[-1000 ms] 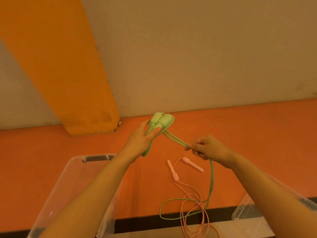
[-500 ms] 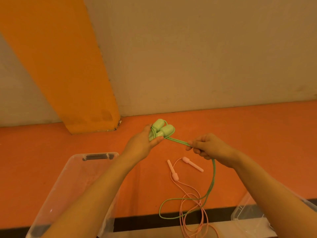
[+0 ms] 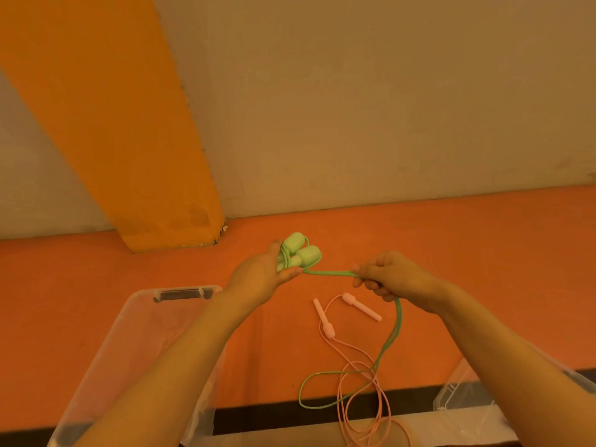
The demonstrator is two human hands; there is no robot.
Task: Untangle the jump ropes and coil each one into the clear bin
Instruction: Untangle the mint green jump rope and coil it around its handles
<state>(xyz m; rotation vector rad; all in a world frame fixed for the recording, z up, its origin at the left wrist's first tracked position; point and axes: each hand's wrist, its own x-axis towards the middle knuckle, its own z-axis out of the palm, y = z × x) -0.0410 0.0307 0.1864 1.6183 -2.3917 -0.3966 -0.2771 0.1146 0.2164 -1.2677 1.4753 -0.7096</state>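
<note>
My left hand (image 3: pixel 261 274) grips the two pale green handles (image 3: pixel 301 251) of the green jump rope together, with cord wound around them. My right hand (image 3: pixel 392 277) pinches the green cord (image 3: pixel 329 272) a short way to the right; the cord runs taut between my hands, then hangs down doubled to a loop (image 3: pixel 322 391) on the floor. The pink jump rope (image 3: pixel 354 382) lies on the orange floor below my hands, both handles (image 3: pixel 361 306) free, its cord crossing the green loop. The clear bin (image 3: pixel 135 333) stands under my left forearm.
An orange pillar (image 3: pixel 135 140) and a beige wall rise behind the orange floor. A second clear container (image 3: pixel 464 391) sits at the lower right beneath my right forearm. A black strip and pale edge run along the bottom.
My left hand has turned the green handles, drawing the cord taut and nearly level between the hands. My right hand has shifted slightly right, and the hanging loop has shortened.
</note>
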